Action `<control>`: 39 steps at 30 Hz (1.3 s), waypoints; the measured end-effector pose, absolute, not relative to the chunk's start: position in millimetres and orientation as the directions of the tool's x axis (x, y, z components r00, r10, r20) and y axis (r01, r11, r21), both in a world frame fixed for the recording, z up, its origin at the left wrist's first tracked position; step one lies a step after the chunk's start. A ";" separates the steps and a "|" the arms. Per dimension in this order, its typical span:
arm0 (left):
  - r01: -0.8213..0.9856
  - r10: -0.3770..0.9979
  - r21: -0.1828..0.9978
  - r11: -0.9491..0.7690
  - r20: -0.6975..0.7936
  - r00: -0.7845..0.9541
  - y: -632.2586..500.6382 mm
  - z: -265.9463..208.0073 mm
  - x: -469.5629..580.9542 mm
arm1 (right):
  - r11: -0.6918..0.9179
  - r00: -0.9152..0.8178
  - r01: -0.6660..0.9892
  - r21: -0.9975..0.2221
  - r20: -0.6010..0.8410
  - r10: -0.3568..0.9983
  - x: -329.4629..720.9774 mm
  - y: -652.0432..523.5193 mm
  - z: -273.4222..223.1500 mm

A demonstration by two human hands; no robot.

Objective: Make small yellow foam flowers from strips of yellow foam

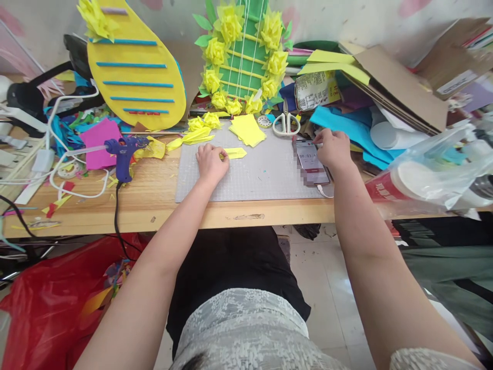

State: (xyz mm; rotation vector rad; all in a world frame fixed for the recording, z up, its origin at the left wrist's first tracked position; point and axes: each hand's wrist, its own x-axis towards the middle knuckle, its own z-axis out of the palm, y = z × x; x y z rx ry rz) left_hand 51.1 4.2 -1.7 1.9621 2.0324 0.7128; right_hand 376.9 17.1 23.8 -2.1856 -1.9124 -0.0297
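My left hand (212, 163) rests on the grey cutting mat (262, 185), its curled fingers closed on a narrow folded piece of yellow paper (235, 153). The paper's pointed end sticks out to the right. At the mat's right side my right hand (334, 146) is at the upper right edge of a phone (313, 163), fingers bent together; what they hold, if anything, is hidden. The phone shows a timer and has a white cable plugged in. A stack of yellow paper squares (247, 129) and white-handled scissors (286, 122) lie behind, near several yellow paper flowers (204, 123).
A purple glue gun (126, 154) stands on the left by magenta paper (100, 143) and cables. Behind are a yellow board (134, 72) with blue strips and a green stringed piece (246, 67) ringed with flowers. Cardboard (400, 82) and a bagged cup (393, 182) are on the right.
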 end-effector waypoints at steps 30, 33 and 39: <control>0.842 0.982 0.539 0.005 0.157 -0.106 7.5 -5.1 48.6 | -0.109 -0.057 0.940 -0.323 -0.464 0.884 372.4 -50.0 92.7; 0.844 0.982 0.536 0.002 0.160 -0.104 7.2 -5.3 48.3 | -0.083 -0.080 0.947 -0.311 -0.479 0.874 372.7 -52.1 90.2; 0.845 0.981 0.534 -0.005 0.167 -0.099 5.8 -4.2 48.6 | -0.097 -0.046 0.934 -0.344 -0.384 0.922 372.1 -52.0 94.0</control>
